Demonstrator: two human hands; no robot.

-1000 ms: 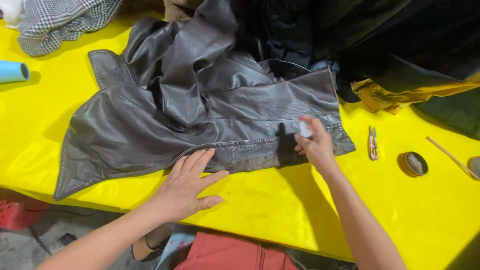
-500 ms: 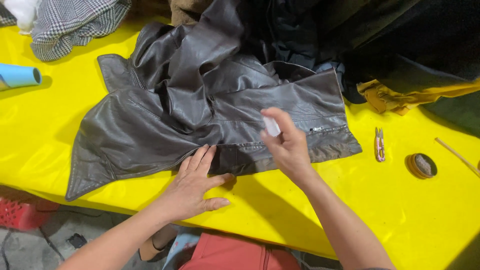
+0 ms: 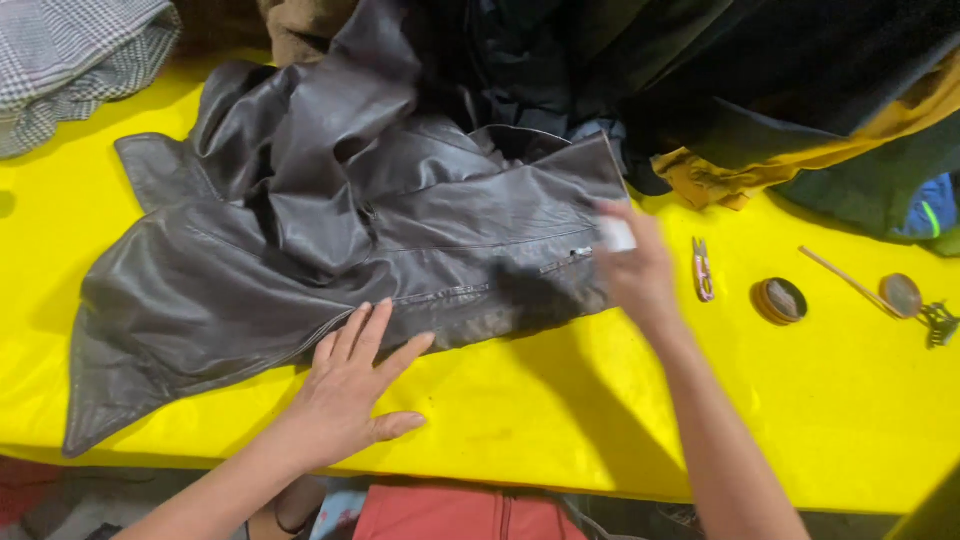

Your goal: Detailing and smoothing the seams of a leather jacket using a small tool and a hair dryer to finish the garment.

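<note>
A dark grey leather jacket (image 3: pixel 330 240) lies spread on a yellow table (image 3: pixel 520 420). My left hand (image 3: pixel 350 385) rests flat, fingers spread, on the jacket's lower hem and the table. My right hand (image 3: pixel 635 270) is blurred at the jacket's right edge and grips a small white object (image 3: pixel 615 235), pressed against the leather near the zip. A scuffed dull patch shows on the hem between my hands.
Small pink snips (image 3: pixel 703 268), a round open tin (image 3: pixel 780 300), a thin wooden stick (image 3: pixel 840 275) and a round lid (image 3: pixel 900 295) lie right of the jacket. Dark and mustard garments (image 3: pixel 780 110) pile at the back; a checked cloth (image 3: pixel 70 60) sits far left.
My right hand with the white object swept left along the hem, then back right to the jacket's edge. My left hand stayed pressed on the hem.
</note>
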